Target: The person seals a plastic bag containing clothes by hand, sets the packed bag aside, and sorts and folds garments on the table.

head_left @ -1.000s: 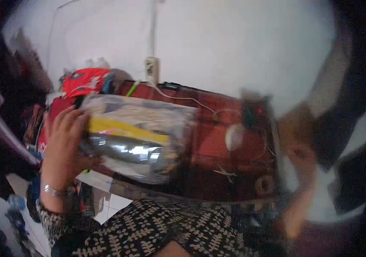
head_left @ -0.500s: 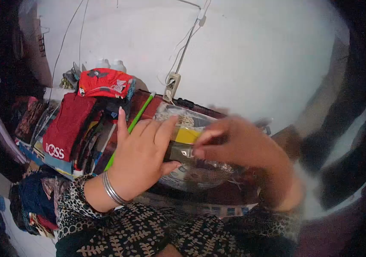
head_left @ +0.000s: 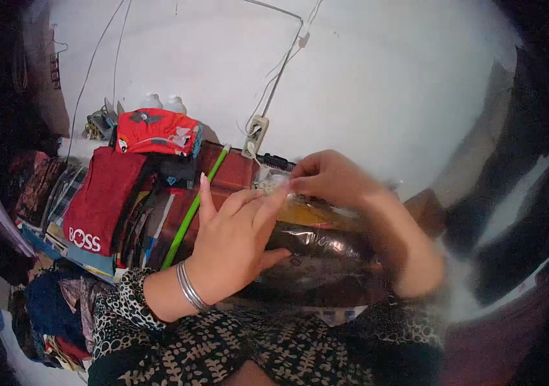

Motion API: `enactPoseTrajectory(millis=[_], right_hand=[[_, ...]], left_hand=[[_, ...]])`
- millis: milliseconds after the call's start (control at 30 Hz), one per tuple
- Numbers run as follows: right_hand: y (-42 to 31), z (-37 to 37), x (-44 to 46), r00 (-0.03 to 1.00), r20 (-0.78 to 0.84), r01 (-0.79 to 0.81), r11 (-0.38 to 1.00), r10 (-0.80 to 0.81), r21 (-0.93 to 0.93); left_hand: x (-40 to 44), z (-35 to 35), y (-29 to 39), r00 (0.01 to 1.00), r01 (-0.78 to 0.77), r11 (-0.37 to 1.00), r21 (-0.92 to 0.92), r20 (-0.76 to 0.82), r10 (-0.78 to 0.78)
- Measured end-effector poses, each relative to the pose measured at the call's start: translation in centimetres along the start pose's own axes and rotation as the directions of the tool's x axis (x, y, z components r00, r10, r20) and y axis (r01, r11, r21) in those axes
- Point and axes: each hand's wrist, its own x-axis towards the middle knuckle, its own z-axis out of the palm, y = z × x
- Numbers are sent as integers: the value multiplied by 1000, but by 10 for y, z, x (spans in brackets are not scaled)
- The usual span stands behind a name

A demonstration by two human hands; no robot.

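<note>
My left hand (head_left: 233, 241), with metal bangles at its wrist, has its fingers stretched and spread over the left side of a shiny clear plastic package (head_left: 329, 243). Dark and yellowish contents show through the film. Close to my left index fingertip, my right hand (head_left: 326, 175) is closed in a pinch at the package's far side. What sits between its fingertips is too small to make out. Just behind, a bag with pale bits (head_left: 266, 183) is partly covered by my hands. The right forearm is slightly blurred.
A green stick (head_left: 188, 225) lies slanted left of my left hand. Folded clothes stand in stacks farther left, with a dark red BOSS garment (head_left: 101, 199) and a bright red cloth (head_left: 157, 132) on top. A power strip (head_left: 255, 136) rests by the wall.
My right hand has moved up and away to the package's far side, its fingers closing together. My left hand has shifted slightly right. The plastic film now looks spread out differently, with new glare.
</note>
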Motion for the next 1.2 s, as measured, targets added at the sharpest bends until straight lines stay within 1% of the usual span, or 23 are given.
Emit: enactPoseTrajectory(millis=[133, 200, 333, 400, 433, 500, 533, 600, 633, 700, 733, 800, 833, 900, 933, 1000, 1033, 1067, 1100, 1133, 1200], right_hand=[[-3, 0, -2, 999, -34, -18, 1000, 18, 3], [-6, 1, -2, 999, -22, -25, 999, 24, -40], [1, 6, 0, 996, -55, -65, 998, 65, -14], [1, 9, 0, 995, -100, -30, 996, 22, -80], [0, 12, -2, 995, -98, -29, 997, 21, -78], [-2, 18, -6, 983, -175, 32, 985, -62, -168], [-3, 20, -9, 983, -172, 29, 986, -58, -165], [-5, 23, -12, 945, -249, 120, 933, -212, -338], [-3, 25, -12, 947, -246, 117, 935, -207, -336], [4, 30, -11, 869, -364, 136, 870, -335, -475], [7, 30, -10, 871, -363, 133, 871, -330, -473], [14, 29, -6, 905, -341, 88, 896, -254, -434], [15, 28, -3, 906, -341, 86, 897, -251, -433], [13, 26, 0, 927, -300, 51, 866, -226, -497], [8, 26, -3, 926, -302, 48, 866, -225, -497], [-5, 25, -12, 930, -322, -41, 823, -176, -567], [-6, 29, -16, 928, -326, -39, 821, -182, -570], [-7, 36, -24, 871, -296, 97, 727, -393, -680], [-6, 43, -32, 777, -236, 212, 595, -584, -775], [-7, 52, -42, 775, -237, 212, 594, -586, -776], [-7, 71, -65, 848, -122, 270, 618, -516, -738]], left_hand=[[2, -1, -2, 1000, 10, 999, -42, 15, -9], [1, 1, -3, 1000, -26, 1000, 14, 3, 26], [2, -1, -1, 1000, -20, 1000, 17, 18, 20], [1, -1, -1, 1000, -30, 999, 34, 9, 29], [0, -2, 0, 1000, -28, 999, 36, 11, 27], [0, -1, 0, 1000, -21, 998, 52, -2, 21], [1, -2, 0, 1000, -20, 999, 50, 3, 20], [0, -2, 1, 1000, -5, 998, 57, 17, 4], [0, -2, 1, 1000, -3, 999, 54, 22, 2], [-1, -2, 0, 999, -2, 998, 69, 38, 0], [-1, -2, 0, 999, -2, 998, 65, 41, -1], [-1, -3, -1, 999, -14, 998, 63, 39, 12], [-1, -3, -1, 999, -15, 998, 60, 41, 12], [-2, -2, -1, 1000, -3, 998, 60, 27, 2], [-2, -1, -1, 1000, -6, 998, 59, 27, 4], [-4, 1, -3, 1000, -1, 999, 55, 14, 0], [-5, 2, -5, 1000, -3, 998, 58, 8, 3], [-7, 2, -7, 999, 33, 999, 9, -6, -33], [-8, 3, -9, 997, 69, 997, -42, -17, -70], [-9, 5, -13, 997, 68, 997, -39, -20, -69], [-13, 10, -18, 997, 67, 995, -70, -40, -70]])
